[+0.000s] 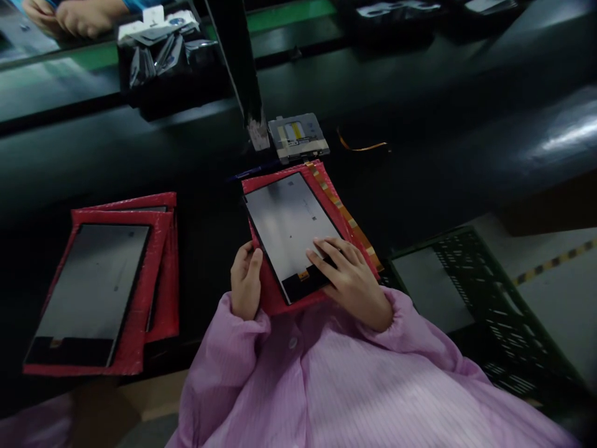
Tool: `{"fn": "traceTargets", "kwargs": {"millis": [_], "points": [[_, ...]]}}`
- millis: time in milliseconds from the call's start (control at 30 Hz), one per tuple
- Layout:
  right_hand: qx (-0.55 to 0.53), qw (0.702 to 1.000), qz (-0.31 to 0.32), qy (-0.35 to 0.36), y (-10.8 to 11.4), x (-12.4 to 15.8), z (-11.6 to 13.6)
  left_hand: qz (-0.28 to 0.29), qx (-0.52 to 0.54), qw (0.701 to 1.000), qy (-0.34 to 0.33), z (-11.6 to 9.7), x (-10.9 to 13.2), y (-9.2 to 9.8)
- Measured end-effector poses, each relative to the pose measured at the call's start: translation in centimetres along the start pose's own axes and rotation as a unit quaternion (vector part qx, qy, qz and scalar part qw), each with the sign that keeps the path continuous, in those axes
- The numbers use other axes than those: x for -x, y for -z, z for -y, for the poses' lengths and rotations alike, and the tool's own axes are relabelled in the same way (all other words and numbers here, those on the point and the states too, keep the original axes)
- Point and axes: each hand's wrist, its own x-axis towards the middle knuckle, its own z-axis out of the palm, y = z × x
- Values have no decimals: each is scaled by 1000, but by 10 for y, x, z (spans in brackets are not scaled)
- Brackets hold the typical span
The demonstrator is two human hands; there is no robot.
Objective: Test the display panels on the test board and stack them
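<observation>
A display panel (291, 227) with a pale grey back and a black lower strip lies on a red bubble-wrap bag (275, 298) in front of me. My left hand (246, 280) is closed at the left side, fingers curled on the bag's edge beside the panel. Spread fingers of my right hand (349, 277) rest on the panel's lower right part; its thumb is partly hidden. Along the right side of the bag runs an orange flex cable (345, 214). It leads up to a flat grey metal board (298, 138) beyond the bag.
More panels (96, 286) on red bags (163, 311) are stacked at left. A dark post (237, 62) rises behind the board, near a pen (254, 171) and a loose orange strip (361, 148). A green crate (489, 311) stands at right. Across the bench are a filled black bin (172, 93) and another person's hands (79, 17).
</observation>
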Motion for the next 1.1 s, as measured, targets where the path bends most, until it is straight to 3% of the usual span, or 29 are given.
{"fn": "traceTargets", "kwargs": {"millis": [100,233,333,500,633,833,1100], "points": [[-31,999,31,7,6,2,-2,52,14,998,42,0,1,0],[-9,999,34,-40,4,6,-4,71,0,996,57,-5,7,2],[-18,999,24,-35,-3,10,-7,85,6,994,62,-14,19,3],[-59,998,-8,-7,-6,12,-15,147,117,982,12,-24,40,-4],[-46,999,16,20,-1,10,-25,205,204,957,22,-18,44,-12],[19,993,57,100,-2,10,-49,178,247,953,1,-9,36,-21],[-1,997,29,67,0,3,-56,143,255,956,-7,-18,30,-36]]}}
